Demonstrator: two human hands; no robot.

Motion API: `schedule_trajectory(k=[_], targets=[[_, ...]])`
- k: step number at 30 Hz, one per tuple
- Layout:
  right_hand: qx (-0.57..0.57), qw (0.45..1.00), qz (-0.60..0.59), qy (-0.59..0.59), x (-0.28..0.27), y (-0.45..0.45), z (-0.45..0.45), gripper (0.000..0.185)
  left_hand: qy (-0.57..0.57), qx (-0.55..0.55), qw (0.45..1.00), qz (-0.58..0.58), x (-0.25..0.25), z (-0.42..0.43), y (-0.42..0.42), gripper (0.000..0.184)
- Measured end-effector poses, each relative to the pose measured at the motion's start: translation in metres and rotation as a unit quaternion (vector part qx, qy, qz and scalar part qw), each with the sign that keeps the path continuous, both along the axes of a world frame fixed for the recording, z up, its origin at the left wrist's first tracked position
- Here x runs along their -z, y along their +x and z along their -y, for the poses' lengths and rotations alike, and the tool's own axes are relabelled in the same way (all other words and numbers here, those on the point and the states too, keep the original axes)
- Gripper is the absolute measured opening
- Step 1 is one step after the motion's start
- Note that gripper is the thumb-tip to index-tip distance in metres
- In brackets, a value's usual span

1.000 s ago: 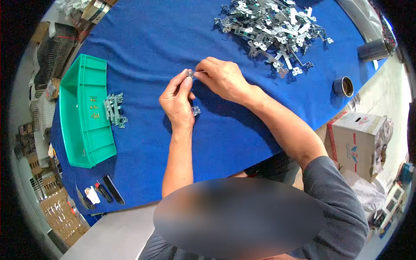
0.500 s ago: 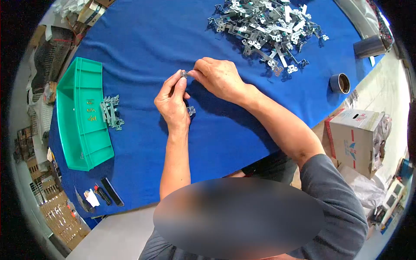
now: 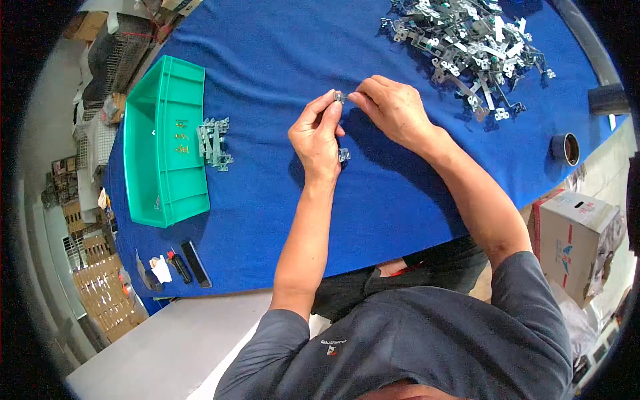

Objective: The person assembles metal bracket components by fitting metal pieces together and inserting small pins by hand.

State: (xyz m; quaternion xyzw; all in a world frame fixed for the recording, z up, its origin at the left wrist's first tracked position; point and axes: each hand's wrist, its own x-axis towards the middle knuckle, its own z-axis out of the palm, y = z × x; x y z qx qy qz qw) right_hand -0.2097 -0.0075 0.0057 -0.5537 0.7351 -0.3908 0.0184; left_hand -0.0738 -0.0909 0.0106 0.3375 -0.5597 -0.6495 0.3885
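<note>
Between the thumb and fingers of my left hand is a small metal bracket, its upper end showing above the fingertips. Another bit of metal shows beside the heel of that hand; whether it belongs to the same bracket I cannot tell. My right hand is closed in a pinch right at the bracket's upper end. A thin, pale bit shows at its fingertips, too small to name. Left of both hands, several similar brackets lie in a small stack against the green bin.
The green plastic bin stands at the left of the blue cloth. A large heap of metal brackets lies at the far right. A round dark cup sits near the right edge. A phone and a black-and-red tool lie front left.
The whole view has shifted, so the table and hands appear farther right and slightly higher. Both hands keep nearly the same pose around the bracket.
</note>
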Motion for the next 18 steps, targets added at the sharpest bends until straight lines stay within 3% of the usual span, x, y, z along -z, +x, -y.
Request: schedule_trajectory(k=[18], targets=[[-0.019,0.999,0.039,-0.031,-0.0038,-0.0002,-0.0005,0.017,0.008,0.002,1.000,-0.008,-0.0009,0.0021,0.0016,0.021]])
